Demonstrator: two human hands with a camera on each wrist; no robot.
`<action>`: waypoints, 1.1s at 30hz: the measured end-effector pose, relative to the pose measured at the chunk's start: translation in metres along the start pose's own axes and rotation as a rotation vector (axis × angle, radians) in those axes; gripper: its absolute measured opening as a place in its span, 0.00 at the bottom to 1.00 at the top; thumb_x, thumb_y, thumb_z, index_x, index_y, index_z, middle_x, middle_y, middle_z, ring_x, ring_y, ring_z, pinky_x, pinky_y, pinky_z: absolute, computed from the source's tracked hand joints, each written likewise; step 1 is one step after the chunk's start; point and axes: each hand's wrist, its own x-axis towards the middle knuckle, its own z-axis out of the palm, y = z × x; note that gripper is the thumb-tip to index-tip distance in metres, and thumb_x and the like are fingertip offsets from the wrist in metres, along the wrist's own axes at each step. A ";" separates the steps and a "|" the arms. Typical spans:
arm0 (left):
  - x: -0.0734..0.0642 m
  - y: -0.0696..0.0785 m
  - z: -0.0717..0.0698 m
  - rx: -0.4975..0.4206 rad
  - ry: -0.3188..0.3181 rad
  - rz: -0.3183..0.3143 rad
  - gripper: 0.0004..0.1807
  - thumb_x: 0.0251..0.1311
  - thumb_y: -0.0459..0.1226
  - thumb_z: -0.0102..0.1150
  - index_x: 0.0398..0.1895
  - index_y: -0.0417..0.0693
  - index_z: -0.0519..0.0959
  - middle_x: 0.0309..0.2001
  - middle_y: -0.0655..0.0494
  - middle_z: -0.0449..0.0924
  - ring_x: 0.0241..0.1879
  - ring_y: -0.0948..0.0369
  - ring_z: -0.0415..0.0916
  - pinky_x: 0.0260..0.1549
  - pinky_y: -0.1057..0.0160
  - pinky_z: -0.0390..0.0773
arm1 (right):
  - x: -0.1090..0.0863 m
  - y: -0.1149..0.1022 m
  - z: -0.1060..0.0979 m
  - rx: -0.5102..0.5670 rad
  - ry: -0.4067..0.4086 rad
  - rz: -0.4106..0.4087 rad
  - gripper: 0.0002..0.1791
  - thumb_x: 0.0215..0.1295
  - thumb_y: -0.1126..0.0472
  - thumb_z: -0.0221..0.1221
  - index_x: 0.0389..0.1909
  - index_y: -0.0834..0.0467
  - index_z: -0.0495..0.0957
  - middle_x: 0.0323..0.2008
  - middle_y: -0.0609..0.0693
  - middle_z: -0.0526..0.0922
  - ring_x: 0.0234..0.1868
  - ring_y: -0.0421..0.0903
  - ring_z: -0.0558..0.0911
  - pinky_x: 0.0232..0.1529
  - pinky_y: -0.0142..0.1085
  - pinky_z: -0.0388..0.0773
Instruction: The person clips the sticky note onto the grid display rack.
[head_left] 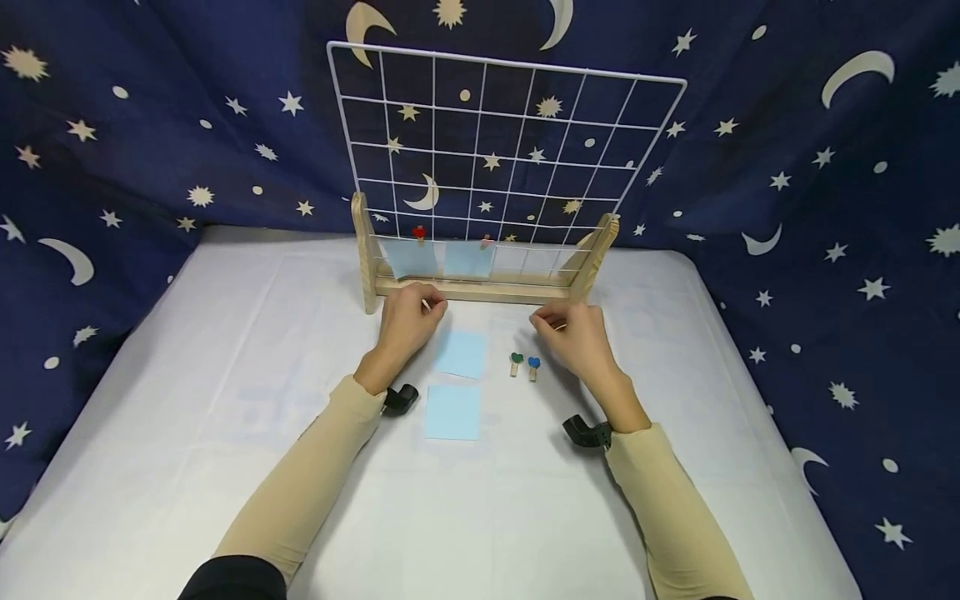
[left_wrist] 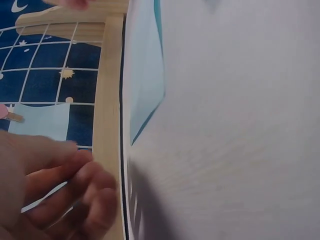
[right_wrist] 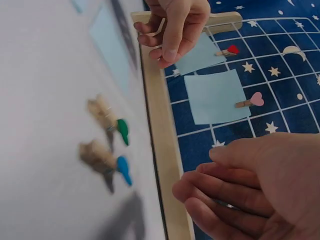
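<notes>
My left hand (head_left: 407,323) is above the table just in front of the wooden base, its fingers loosely curled with nothing visible in them. Farther right, my right hand (head_left: 577,335) hovers near two small clothespins, one with a green heart (head_left: 516,364) and one with a blue heart (head_left: 533,368); its fingers also look loosely curled around nothing. Two light-blue paper notes hang low on the white wire grid (head_left: 480,155), the left note (head_left: 412,260) under a red-heart clothespin (right_wrist: 231,50), the other note (right_wrist: 215,97) under a pink-heart clothespin (right_wrist: 252,100).
Between my arms, two more blue notes lie on the white table, a farther one (head_left: 461,354) and a nearer one (head_left: 452,412). A wooden stand (head_left: 480,291) carries the grid upright. Dark blue cloth (head_left: 817,250) with moons and stars surrounds the back and sides.
</notes>
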 end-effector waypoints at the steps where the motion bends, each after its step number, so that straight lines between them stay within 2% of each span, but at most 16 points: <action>1: -0.001 -0.001 0.000 0.003 -0.030 -0.005 0.04 0.64 0.34 0.69 0.33 0.45 0.90 0.30 0.51 0.89 0.27 0.55 0.81 0.30 0.59 0.74 | -0.004 0.002 0.000 -0.009 -0.001 -0.002 0.07 0.70 0.61 0.68 0.40 0.60 0.91 0.32 0.53 0.92 0.33 0.52 0.92 0.38 0.47 0.88; 7: -0.009 -0.008 -0.001 -0.020 -0.161 -0.021 0.07 0.67 0.39 0.70 0.35 0.46 0.90 0.33 0.53 0.89 0.29 0.58 0.79 0.33 0.62 0.74 | -0.022 0.008 -0.002 -0.007 -0.037 -0.010 0.06 0.70 0.61 0.69 0.40 0.59 0.91 0.33 0.52 0.92 0.33 0.51 0.91 0.38 0.46 0.88; 13: -0.012 -0.013 -0.005 -0.038 -0.207 -0.012 0.07 0.65 0.41 0.72 0.35 0.47 0.89 0.33 0.55 0.87 0.30 0.59 0.78 0.35 0.62 0.74 | -0.041 0.014 -0.005 0.008 -0.052 0.000 0.07 0.69 0.60 0.69 0.43 0.59 0.90 0.35 0.51 0.92 0.35 0.49 0.91 0.39 0.44 0.88; 18: -0.016 -0.016 -0.012 -0.056 -0.262 -0.020 0.10 0.61 0.42 0.77 0.38 0.46 0.89 0.35 0.53 0.85 0.32 0.59 0.77 0.37 0.61 0.73 | -0.054 0.018 0.003 0.054 -0.073 0.010 0.10 0.69 0.59 0.70 0.47 0.59 0.90 0.38 0.51 0.92 0.38 0.47 0.91 0.40 0.37 0.88; 23: -0.016 -0.019 -0.012 -0.041 -0.306 0.005 0.16 0.55 0.44 0.81 0.42 0.46 0.89 0.39 0.52 0.84 0.34 0.59 0.77 0.40 0.59 0.74 | -0.058 0.021 0.012 0.107 -0.075 0.004 0.12 0.68 0.60 0.71 0.50 0.58 0.89 0.42 0.51 0.91 0.41 0.46 0.89 0.43 0.39 0.87; 27: -0.015 -0.020 -0.012 -0.014 -0.362 0.038 0.22 0.49 0.44 0.85 0.45 0.46 0.87 0.43 0.51 0.80 0.35 0.58 0.75 0.42 0.57 0.74 | -0.060 0.023 0.017 0.102 -0.065 -0.023 0.13 0.66 0.59 0.73 0.50 0.57 0.89 0.44 0.51 0.89 0.42 0.47 0.86 0.45 0.41 0.83; 30: -0.016 -0.018 -0.012 -0.017 -0.406 0.040 0.24 0.48 0.42 0.86 0.48 0.46 0.86 0.44 0.49 0.77 0.34 0.58 0.73 0.44 0.57 0.74 | -0.062 0.025 0.018 0.095 -0.080 -0.035 0.14 0.65 0.58 0.74 0.50 0.56 0.89 0.44 0.51 0.88 0.42 0.47 0.84 0.44 0.41 0.80; 33: -0.016 -0.017 -0.011 -0.033 -0.420 0.037 0.24 0.48 0.39 0.85 0.48 0.44 0.85 0.44 0.49 0.75 0.33 0.58 0.71 0.44 0.57 0.74 | -0.061 0.030 0.015 0.095 -0.112 -0.063 0.14 0.64 0.58 0.74 0.50 0.55 0.89 0.46 0.50 0.87 0.43 0.46 0.83 0.45 0.40 0.80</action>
